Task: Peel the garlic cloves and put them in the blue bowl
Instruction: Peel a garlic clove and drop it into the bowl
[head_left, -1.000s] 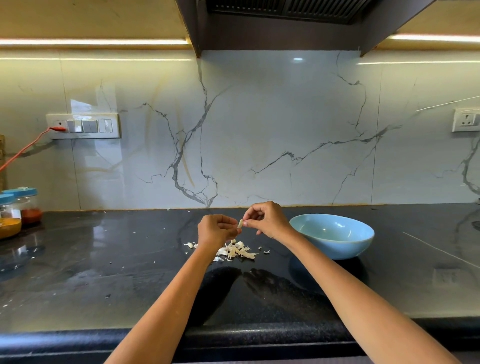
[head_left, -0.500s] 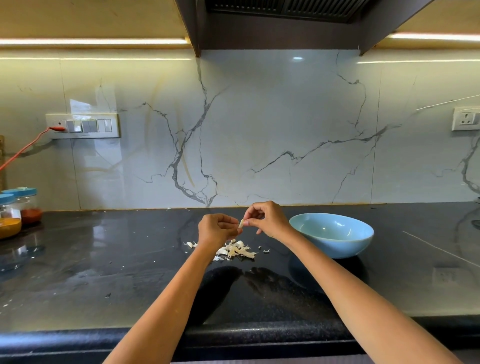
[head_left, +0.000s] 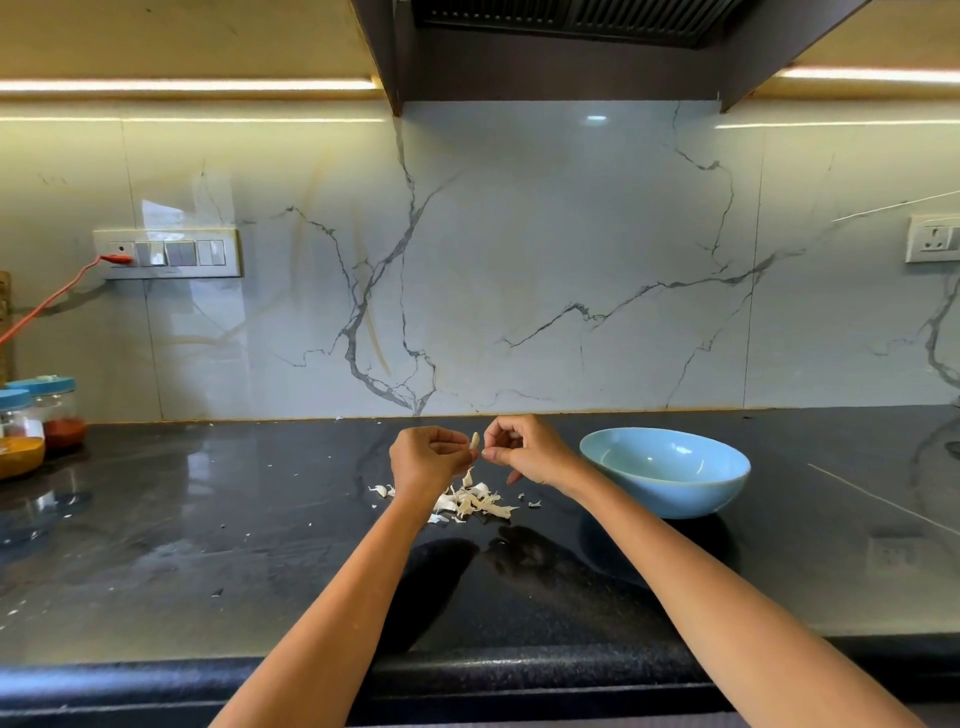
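Note:
A small pale garlic clove is held up above the black counter between both hands. My left hand pinches it from the left with curled fingers. My right hand pinches at it from the right with thumb and forefinger. Below the hands lies a heap of white garlic skins, with one loose clove-like piece to its left. The blue bowl stands on the counter just right of my right hand; no garlic shows in the part of its inside that I can see.
Two blue-lidded spice jars stand at the far left by the wall. A red cable runs to the switch panel. The counter's front edge runs across the bottom. A range hood hangs overhead.
Both hands stay at the clove with only small finger movements; my right hand's fingers have spread slightly. Bowl and skins have not moved.

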